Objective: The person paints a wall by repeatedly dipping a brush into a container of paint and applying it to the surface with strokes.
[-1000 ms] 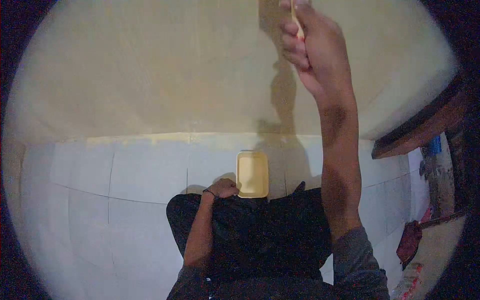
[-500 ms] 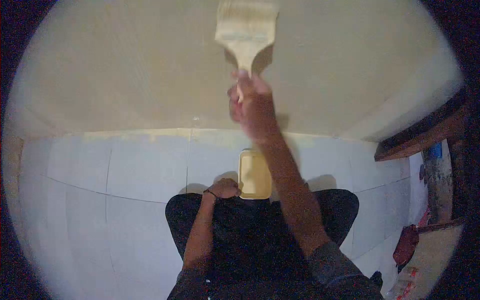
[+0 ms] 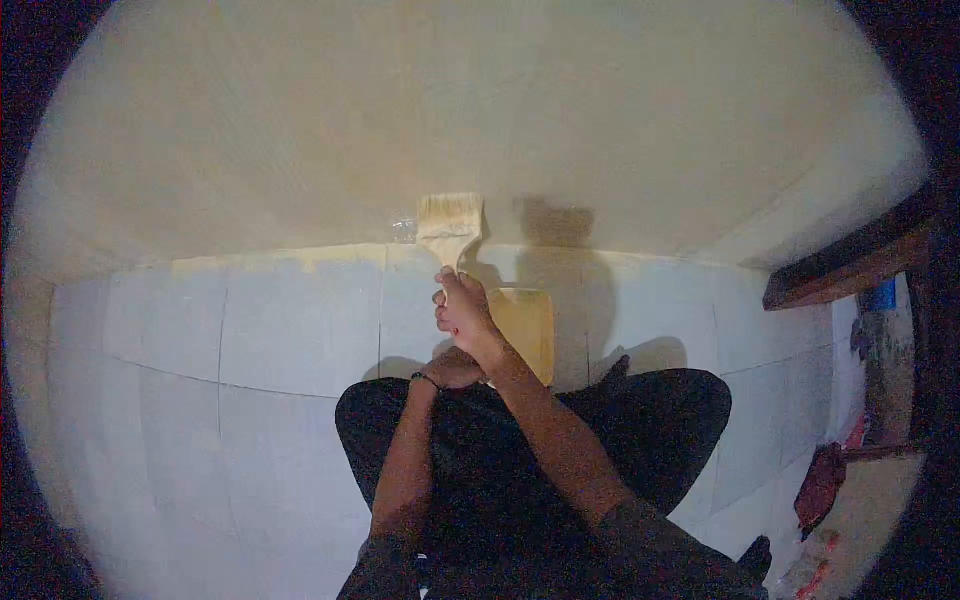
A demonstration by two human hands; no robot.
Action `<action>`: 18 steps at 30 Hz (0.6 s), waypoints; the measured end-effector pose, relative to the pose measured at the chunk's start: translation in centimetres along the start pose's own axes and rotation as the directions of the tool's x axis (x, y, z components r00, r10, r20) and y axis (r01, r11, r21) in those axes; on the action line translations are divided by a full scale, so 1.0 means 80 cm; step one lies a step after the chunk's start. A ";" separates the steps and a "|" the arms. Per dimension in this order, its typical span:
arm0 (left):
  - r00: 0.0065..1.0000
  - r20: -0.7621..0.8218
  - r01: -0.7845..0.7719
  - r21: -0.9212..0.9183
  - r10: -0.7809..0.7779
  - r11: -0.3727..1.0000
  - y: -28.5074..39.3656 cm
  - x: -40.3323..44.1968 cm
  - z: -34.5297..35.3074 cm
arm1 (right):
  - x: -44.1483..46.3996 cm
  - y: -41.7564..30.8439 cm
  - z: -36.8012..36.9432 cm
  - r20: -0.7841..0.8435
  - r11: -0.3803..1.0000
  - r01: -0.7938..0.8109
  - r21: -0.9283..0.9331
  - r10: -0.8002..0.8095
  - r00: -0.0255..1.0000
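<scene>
My right hand (image 3: 464,308) is closed around the handle of a wide paintbrush (image 3: 450,222). Its bristles point up at the lower part of the beige wall (image 3: 300,150), just above the floor line. Below and to the right of the brush, a small rectangular tray of yellowish paint (image 3: 525,330) is on the floor in front of my lap. My left hand (image 3: 455,369), with a dark band at the wrist, is closed at the tray's near left edge, and my right wrist partly covers its fingers.
White floor tiles (image 3: 290,320) meet the wall along a line smeared with yellowish paint (image 3: 330,255). A dark wooden ledge (image 3: 835,275) juts in at the right. Below it hangs a dark red cloth or bag (image 3: 820,490). My crossed legs (image 3: 660,420) fill the near middle.
My right hand has brought the paintbrush down from high on the wall to near the floor line, slightly leftward. My left hand stays by the tray.
</scene>
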State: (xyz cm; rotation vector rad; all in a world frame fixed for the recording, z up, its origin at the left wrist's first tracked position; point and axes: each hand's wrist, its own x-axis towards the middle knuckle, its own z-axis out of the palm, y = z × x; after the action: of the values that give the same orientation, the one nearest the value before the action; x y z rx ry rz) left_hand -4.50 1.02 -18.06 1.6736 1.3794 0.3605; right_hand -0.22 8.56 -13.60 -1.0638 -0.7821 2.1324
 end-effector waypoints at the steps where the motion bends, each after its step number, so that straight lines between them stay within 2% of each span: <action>1: 0.975 -0.213 -0.087 -0.106 0.062 0.991 0.010 -0.011 -0.003 | 0.005 0.008 -0.002 -0.004 0.999 -0.042 0.027 0.042 0.999; 2: 0.977 -0.206 -0.084 -0.103 0.061 0.991 0.007 -0.003 -0.004 | 0.009 0.004 -0.006 -0.007 0.999 -0.042 0.035 0.043 0.999; 4: 0.979 -0.020 -0.198 0.124 0.202 0.972 -0.022 0.014 0.006 | 0.014 0.007 -0.011 0.070 0.973 -0.162 0.164 0.153 0.986; 6: 0.977 0.013 -0.212 0.099 0.212 0.972 -0.059 0.030 0.025 | 0.024 0.023 -0.026 0.095 0.969 -0.181 0.170 0.167 0.981; 8: 0.974 0.042 -0.224 0.076 0.222 0.972 -0.058 0.032 0.026 | 0.040 0.043 -0.050 0.125 0.964 -0.200 0.174 0.180 0.976; 10: 0.990 0.121 -0.083 0.091 0.072 0.992 -0.044 0.026 0.018 | 0.045 0.057 -0.067 0.153 0.929 -0.230 0.290 0.193 0.969; 11: 0.990 0.122 -0.082 0.091 0.071 0.992 -0.048 0.028 0.020 | 0.045 0.055 -0.071 0.152 0.928 -0.231 0.291 0.193 0.969; 13: 0.974 0.111 -0.205 0.052 0.198 0.977 -0.054 0.030 0.022 | 0.043 0.053 -0.079 0.009 0.936 -0.303 0.181 0.307 0.952; 14: 0.975 0.113 -0.200 0.050 0.193 0.979 -0.052 0.029 0.021 | 0.044 0.051 -0.078 0.010 0.934 -0.308 0.183 0.312 0.950; 17: 0.984 0.107 -0.150 0.067 0.142 0.986 -0.052 0.038 0.017 | 0.064 0.042 -0.081 -0.002 0.964 -0.227 0.140 0.230 0.973; 18: 0.968 0.115 -0.237 0.132 0.223 0.962 -0.054 0.038 0.016 | 0.069 0.041 -0.082 0.068 0.967 -0.206 0.149 0.198 0.978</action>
State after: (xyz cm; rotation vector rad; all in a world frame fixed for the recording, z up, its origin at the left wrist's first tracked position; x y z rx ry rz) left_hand -5.29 2.96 -23.08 1.9538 1.1634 0.3102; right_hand 1.74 12.09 -21.89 -1.0467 -0.5382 2.3585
